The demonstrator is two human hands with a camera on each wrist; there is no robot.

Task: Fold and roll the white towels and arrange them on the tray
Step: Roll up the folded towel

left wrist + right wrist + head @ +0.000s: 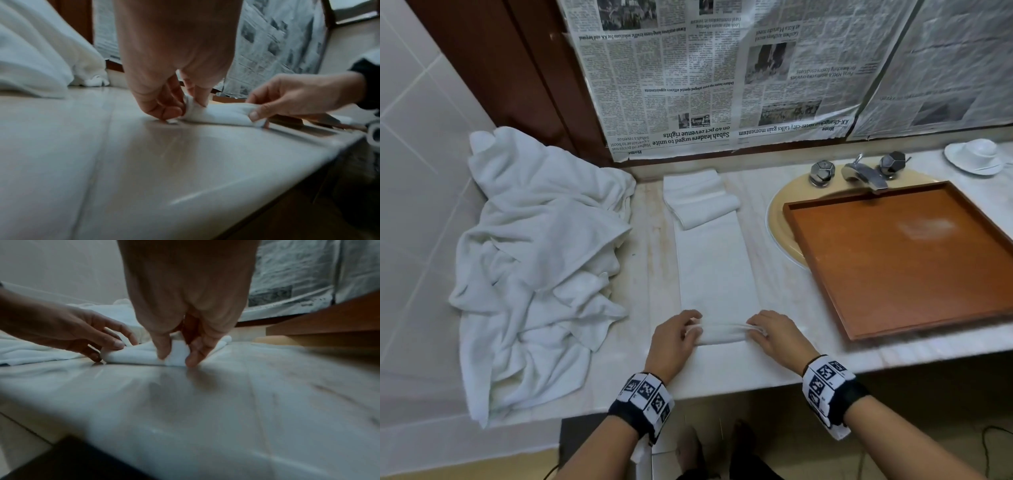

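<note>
**Both hands on the rolled end of a towel strip**

A long white towel (714,263), folded into a narrow strip, lies on the marble counter (825,356), running from the front edge toward the back edge. Its near end is curled into a small roll (722,333). The left hand (671,342) pinches the roll's left end between thumb and fingers, and the right hand (777,339) pinches the right end the same way; the wrist views show fingertips pressed into the cloth at each end. The strip's far end is folded over in loose layers near the back edge.

At the counter's left end a heap of unfolded white towels (537,260) is piled against the tiled wall. To the right of the strip, a brown wooden tray (822,270) sits over the sink basin, below the chrome faucet (859,173). A white cup and saucer (976,156) stand at the back right corner. Newspaper (705,75) covers the wall behind the counter.
</note>
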